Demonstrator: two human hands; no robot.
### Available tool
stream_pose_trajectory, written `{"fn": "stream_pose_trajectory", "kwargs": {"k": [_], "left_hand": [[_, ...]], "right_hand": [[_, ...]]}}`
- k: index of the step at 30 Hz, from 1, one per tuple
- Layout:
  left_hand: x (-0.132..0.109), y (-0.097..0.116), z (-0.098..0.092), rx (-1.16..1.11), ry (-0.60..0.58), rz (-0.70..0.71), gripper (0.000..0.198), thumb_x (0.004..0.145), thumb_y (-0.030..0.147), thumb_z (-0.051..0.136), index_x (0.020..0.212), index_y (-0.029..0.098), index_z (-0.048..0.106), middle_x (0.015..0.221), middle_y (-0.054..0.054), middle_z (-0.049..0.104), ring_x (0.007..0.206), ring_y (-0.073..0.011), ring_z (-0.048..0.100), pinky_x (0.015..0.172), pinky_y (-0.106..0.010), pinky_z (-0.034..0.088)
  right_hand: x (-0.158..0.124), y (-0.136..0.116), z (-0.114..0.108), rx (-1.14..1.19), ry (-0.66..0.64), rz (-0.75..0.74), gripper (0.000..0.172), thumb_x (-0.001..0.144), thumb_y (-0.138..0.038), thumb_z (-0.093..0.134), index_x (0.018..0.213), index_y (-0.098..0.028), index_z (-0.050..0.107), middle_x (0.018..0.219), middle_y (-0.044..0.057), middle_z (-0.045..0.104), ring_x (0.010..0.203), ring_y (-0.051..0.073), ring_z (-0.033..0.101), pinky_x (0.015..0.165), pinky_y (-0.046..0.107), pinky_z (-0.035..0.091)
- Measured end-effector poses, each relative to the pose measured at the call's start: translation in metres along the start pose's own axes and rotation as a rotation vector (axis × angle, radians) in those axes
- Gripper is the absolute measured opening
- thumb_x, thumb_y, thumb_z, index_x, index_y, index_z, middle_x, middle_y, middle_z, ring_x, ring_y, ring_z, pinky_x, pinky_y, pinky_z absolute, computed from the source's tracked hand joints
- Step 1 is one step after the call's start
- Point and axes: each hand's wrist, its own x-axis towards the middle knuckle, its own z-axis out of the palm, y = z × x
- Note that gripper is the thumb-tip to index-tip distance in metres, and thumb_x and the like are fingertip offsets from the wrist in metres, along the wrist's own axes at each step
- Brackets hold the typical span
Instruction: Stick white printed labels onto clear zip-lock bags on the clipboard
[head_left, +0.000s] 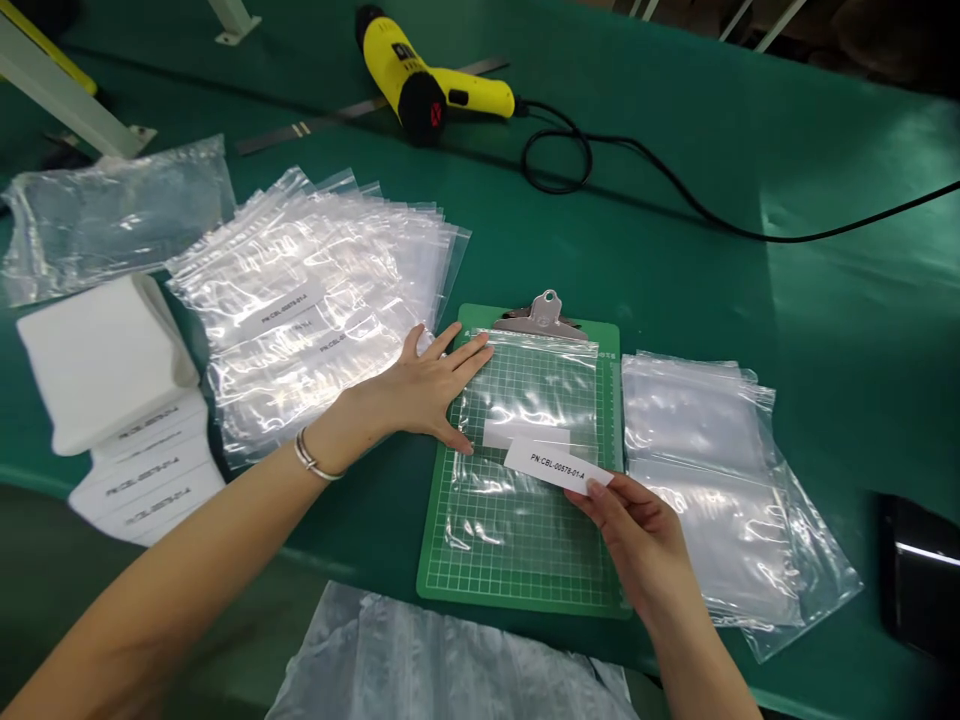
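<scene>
A clear zip bag (517,515) lies flat on a green gridded clipboard (442,580), its zip edge near the metal clip (546,315). My left hand (431,388) is spread open, its fingertips on the bag's upper left edge. Between the thumb and fingers of my right hand (641,525) is a white printed label (544,462) reading "PN:CBL-00578-01-A", tilted over the middle of the bag. A pale strip just above it on the bag looks like the label's reflection. Whether the label touches the bag I cannot tell.
Left of the clipboard fan out several labelled zip bags (330,270). A stack of label sheets (105,350) sits further left, below a clear plastic bag (124,215). More bags (697,430) lie at right, near a black object (919,570). Behind are a yellow heat gun (405,75) and its cord (675,185).
</scene>
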Motion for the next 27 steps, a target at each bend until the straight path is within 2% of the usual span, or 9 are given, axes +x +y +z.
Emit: {"fn": "stream_pose_trajectory", "kwargs": {"k": [5,10,13,15,17,21,27], "left_hand": [[0.002,0.002,0.0,0.077,-0.041,-0.02,0.114,0.066,0.062,0.063,0.143,0.014,-0.006,0.149,-0.01,-0.011,0.134,-0.0391,-0.012,0.102,-0.064,-0.003],[0.005,-0.001,0.007,0.101,-0.004,-0.006,0.121,0.061,0.063,0.066,0.142,0.014,-0.009,0.149,-0.012,-0.01,0.133,-0.0415,-0.014,0.102,-0.064,-0.002],[0.006,-0.003,0.009,0.114,-0.013,-0.008,0.121,0.061,0.063,0.066,0.143,0.013,-0.008,0.149,-0.012,-0.011,0.133,-0.0412,-0.013,0.102,-0.063,-0.001],[0.006,-0.002,0.009,0.128,-0.023,-0.011,0.122,0.061,0.063,0.067,0.142,0.012,-0.007,0.149,-0.012,-0.011,0.133,-0.0414,-0.012,0.102,-0.063,0.0],[0.006,-0.002,0.008,0.138,-0.021,-0.008,0.121,0.061,0.063,0.067,0.142,0.011,-0.007,0.149,-0.013,-0.011,0.133,-0.0418,-0.011,0.102,-0.064,0.002],[0.005,0.0,0.006,0.128,-0.01,0.001,0.12,0.062,0.061,0.068,0.142,0.014,-0.009,0.149,-0.012,-0.012,0.133,-0.0418,-0.011,0.102,-0.064,0.002],[0.005,0.001,0.004,0.114,-0.039,-0.008,0.12,0.064,0.062,0.065,0.142,0.014,-0.011,0.149,-0.01,-0.014,0.133,-0.0415,-0.012,0.102,-0.064,0.003]], "right_hand": [[-0.001,-0.004,0.002,0.025,0.022,0.033,0.018,0.058,-0.034,0.081,0.07,-0.024,0.073,0.079,0.002,0.074,0.077,0.018,0.068,0.077,0.029,0.056],[-0.001,-0.004,-0.001,0.055,0.03,0.043,0.019,0.057,-0.032,0.082,0.07,-0.024,0.073,0.077,0.002,0.074,0.071,0.016,0.068,0.075,0.026,0.056],[-0.001,-0.007,-0.003,0.026,0.046,0.038,0.021,0.055,-0.032,0.083,0.072,-0.023,0.073,0.072,0.003,0.073,0.061,0.016,0.067,0.06,0.024,0.057],[0.001,-0.011,-0.004,-0.003,0.057,0.022,0.022,0.055,-0.031,0.083,0.071,-0.021,0.073,0.065,0.004,0.071,0.053,0.015,0.064,0.046,0.022,0.053],[0.004,-0.015,-0.005,-0.025,0.064,-0.005,0.02,0.055,-0.031,0.083,0.069,-0.02,0.073,0.059,0.004,0.069,0.048,0.013,0.06,0.04,0.019,0.047],[0.011,-0.02,-0.005,-0.054,0.073,-0.012,0.021,0.055,-0.033,0.083,0.067,-0.019,0.073,0.054,0.003,0.067,0.045,0.011,0.056,0.039,0.018,0.045],[0.018,-0.022,-0.003,-0.038,0.066,0.016,0.023,0.051,-0.033,0.084,0.064,-0.019,0.072,0.052,0.003,0.066,0.044,0.013,0.058,0.038,0.02,0.047]]}}
